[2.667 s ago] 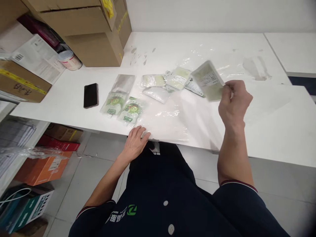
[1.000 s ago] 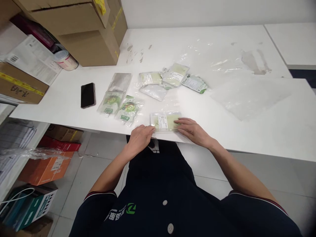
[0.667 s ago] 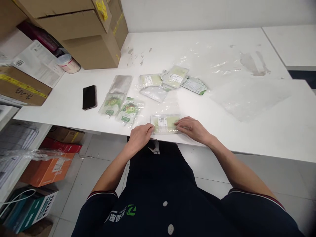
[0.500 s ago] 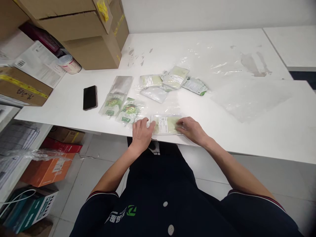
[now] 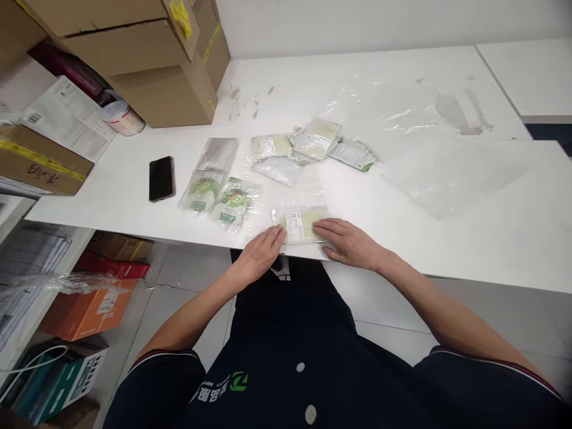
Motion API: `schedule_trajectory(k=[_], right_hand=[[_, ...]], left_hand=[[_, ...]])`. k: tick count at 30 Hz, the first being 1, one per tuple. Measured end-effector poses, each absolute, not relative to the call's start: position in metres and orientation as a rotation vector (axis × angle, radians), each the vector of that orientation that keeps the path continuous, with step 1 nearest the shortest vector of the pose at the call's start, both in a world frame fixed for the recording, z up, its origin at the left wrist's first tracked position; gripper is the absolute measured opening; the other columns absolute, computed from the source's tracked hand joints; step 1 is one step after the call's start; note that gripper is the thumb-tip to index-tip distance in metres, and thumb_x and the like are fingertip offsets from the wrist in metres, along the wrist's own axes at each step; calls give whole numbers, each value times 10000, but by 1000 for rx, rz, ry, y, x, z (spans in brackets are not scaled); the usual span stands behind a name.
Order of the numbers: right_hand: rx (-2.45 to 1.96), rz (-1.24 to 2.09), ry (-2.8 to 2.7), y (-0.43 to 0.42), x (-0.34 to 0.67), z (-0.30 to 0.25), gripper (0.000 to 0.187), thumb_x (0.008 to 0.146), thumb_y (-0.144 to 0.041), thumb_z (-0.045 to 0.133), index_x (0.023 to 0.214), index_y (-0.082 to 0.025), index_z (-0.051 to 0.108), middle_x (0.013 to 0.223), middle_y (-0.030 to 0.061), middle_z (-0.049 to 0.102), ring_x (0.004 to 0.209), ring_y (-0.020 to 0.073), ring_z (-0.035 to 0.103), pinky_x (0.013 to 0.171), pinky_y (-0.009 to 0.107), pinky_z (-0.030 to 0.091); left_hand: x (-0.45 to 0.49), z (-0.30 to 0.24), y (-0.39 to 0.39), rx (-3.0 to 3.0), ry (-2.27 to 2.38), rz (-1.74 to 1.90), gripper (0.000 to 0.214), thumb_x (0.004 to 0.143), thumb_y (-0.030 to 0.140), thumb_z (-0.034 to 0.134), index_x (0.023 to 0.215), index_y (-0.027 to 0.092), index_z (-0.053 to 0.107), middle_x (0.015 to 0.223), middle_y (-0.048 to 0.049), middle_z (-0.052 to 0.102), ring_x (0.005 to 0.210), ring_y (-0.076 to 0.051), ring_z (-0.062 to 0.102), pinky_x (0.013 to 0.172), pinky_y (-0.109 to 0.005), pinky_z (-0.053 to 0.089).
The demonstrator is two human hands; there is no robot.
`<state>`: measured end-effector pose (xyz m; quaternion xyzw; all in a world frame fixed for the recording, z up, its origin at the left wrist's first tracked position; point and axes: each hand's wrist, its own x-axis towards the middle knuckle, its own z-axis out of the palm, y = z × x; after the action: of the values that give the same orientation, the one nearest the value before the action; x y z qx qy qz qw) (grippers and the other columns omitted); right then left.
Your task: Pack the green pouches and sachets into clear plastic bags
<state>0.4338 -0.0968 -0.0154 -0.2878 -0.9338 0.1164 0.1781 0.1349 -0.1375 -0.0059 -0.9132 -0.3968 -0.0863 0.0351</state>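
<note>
A flat pale-green packet (image 5: 307,223) with a white printed label lies at the table's front edge, in clear plastic wrap. My left hand (image 5: 263,250) rests its outstretched fingertips on the packet's left end. On the right end, my right hand (image 5: 346,241) lays its fingers flat, thumb apart and low at the edge. Left of the packet are two clear pouches with green fruit prints, the nearer pouch (image 5: 235,202) and the farther pouch (image 5: 203,187). Beyond it sits a small pile with a labelled green packet (image 5: 318,138), a silvery-green sachet (image 5: 352,154) and a clear bag (image 5: 277,170).
A black phone (image 5: 161,179) lies on the white table (image 5: 402,238) at left. Cardboard boxes (image 5: 165,95) and a tin (image 5: 123,117) stand at the back left. Clear plastic film (image 5: 451,179) spreads over the right side. Shelves with boxes (image 5: 84,310) are below left.
My left fingers have straightened and moved slightly right onto the packet's end. My right hand has gone from a curled grip at the packet's edge to lying flatter over it.
</note>
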Motion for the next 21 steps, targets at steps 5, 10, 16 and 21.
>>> schedule_trajectory(k=[5,10,16,21], right_hand=[[-820,394,-2515,-96,435,-13,418,970,-276,498,1372,-177,556,1358,133,617,1276,289,556,1060,521,488],[-1023,679,-2238,-89,430,4,308,1007,-297,407,1229,-234,612,1208,91,689,1123,238,640,948,431,533],[-1406,944,-1934,-42,409,22,282,942,-463,505,1020,-210,603,751,10,628,662,170,558,631,307,448],[-1580,924,-1938,0,396,10,313,908,-436,518,1091,-189,579,693,0,579,667,183,535,656,317,437]], left_hand=[[134,8,-132,-2827,-1235,-288,490,875,-40,353,1293,100,569,1282,-166,671,1157,-258,672,916,-405,585],[128,45,-114,-2883,-1515,-293,414,928,68,388,1257,183,610,1163,-93,732,1000,-236,712,824,-388,549],[134,69,-61,-2780,-1959,-222,365,1026,297,327,1259,196,589,961,-68,736,887,-242,681,736,-343,478],[138,44,-19,-2686,-1933,-148,362,1006,246,329,1279,193,561,886,-87,700,879,-261,625,735,-360,442]])
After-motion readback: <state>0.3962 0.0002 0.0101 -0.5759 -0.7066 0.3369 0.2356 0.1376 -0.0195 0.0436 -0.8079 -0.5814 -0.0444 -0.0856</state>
